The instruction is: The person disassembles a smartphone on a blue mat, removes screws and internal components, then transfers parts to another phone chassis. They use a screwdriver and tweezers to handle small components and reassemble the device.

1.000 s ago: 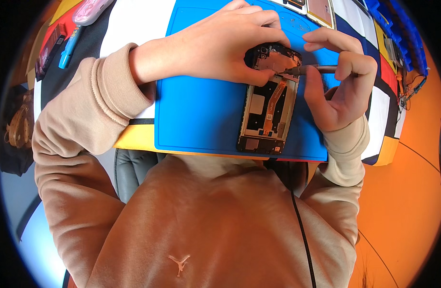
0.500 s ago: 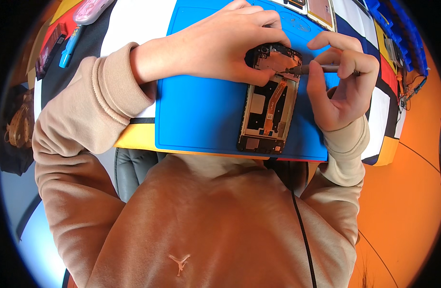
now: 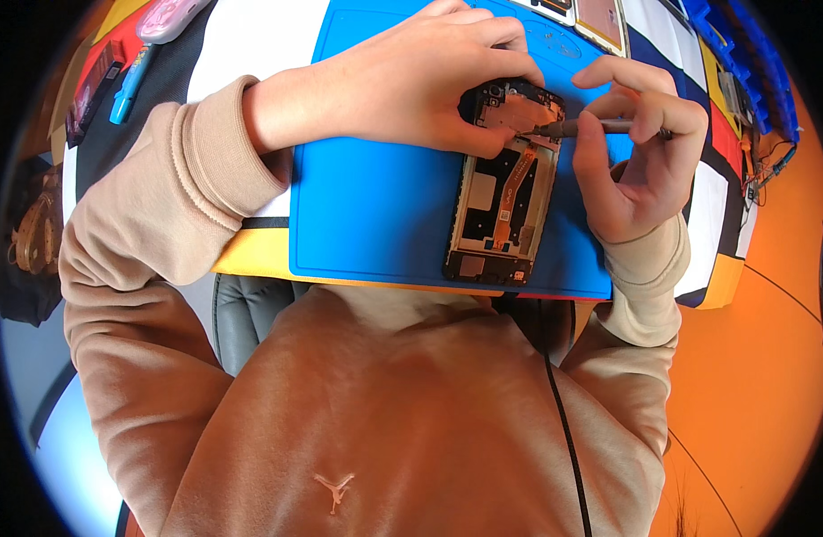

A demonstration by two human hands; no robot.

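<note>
Here, the opened phone [image 3: 501, 201] lies back-side up on the blue work mat [image 3: 375, 224], its long axis running away from the person, with the near end close to the mat's front edge. The rear cover is off: a black frame, a copper-coloured shield plate at the far end and an orange flex cable down the middle are exposed. The left hand [image 3: 420, 80] rests palm down over the far end of the phone, fingers curled onto its upper left corner and pressing it to the mat; its grip is a flat hold-down on the phone, not a pinch. The right hand [image 3: 639, 161] holds a slim grey tool [image 3: 599, 127] level, thumb and fingers closed around the shaft in a narrow pen-like grip, and the tip meets the phone at the right edge of the shield plate. The mat sits on a worktop [image 3: 250, 54] patterned in white, black, yellow and red blocks. At the far right edge of the worktop stands a blue parts rack [image 3: 742, 54]. At the far left lie a blue pen [image 3: 129, 85] and a pink case [image 3: 165, 18]. A second, rose-coloured phone [image 3: 604, 22] lies at the mat's far edge.
</note>
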